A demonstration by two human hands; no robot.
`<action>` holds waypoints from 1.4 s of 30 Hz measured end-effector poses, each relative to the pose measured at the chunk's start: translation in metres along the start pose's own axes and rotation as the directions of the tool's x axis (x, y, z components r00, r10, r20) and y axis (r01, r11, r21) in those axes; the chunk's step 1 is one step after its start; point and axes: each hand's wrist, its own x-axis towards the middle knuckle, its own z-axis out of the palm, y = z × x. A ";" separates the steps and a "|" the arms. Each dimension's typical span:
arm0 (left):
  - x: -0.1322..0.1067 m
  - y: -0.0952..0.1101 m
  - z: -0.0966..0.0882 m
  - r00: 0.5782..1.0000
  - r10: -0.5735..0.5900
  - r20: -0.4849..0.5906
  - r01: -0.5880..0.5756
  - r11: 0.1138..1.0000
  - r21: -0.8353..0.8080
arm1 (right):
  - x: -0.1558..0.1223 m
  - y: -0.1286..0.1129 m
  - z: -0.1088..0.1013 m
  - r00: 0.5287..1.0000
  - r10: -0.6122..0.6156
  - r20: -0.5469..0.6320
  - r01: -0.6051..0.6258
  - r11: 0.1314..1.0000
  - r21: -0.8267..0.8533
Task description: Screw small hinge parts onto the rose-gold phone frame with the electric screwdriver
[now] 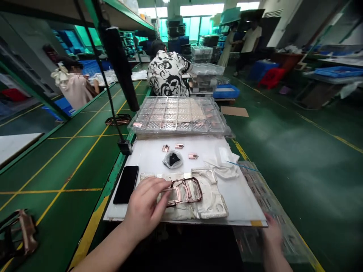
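Note:
My left hand (146, 200) is closed on the near-left end of a copper-coloured metal frame (187, 192), thumb below and fingers above. The frame has open windows and a dark rim, and lies over a worn whitish moulded fixture (214, 202) on the white work board (241, 204). Past the board's right front corner, my right hand (272, 228) is low beside a clear compartment tray (286, 230) holding small parts; its fingers are blurred and partly hidden by the board. Small copper-coloured parts (193, 155) lie beyond the fixture, near a clear bag with a black piece (172, 159).
A black phone (126, 185) lies on the left. White cloth (224, 166) and a blue stick (242, 165) are at the right. Clear lidded trays (176, 113) stand at the back. Frames (21, 234) rest on the green conveyor (85, 166). A co-worker (168, 73) sits ahead.

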 end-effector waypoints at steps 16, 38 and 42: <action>0.018 0.063 0.033 0.854 -0.313 0.415 0.507 0.676 -0.535 | -0.142 -0.226 0.027 0.718 -0.315 0.621 -0.015 0.884 0.467; -0.012 0.045 0.034 0.896 -0.327 0.300 0.442 0.603 -0.664 | -0.179 -0.205 0.064 0.453 -0.569 0.686 0.376 0.820 0.431; -0.019 0.051 0.046 0.913 -0.360 0.191 0.397 0.683 -0.613 | -0.188 -0.201 0.071 0.449 -0.638 0.625 0.490 0.761 0.425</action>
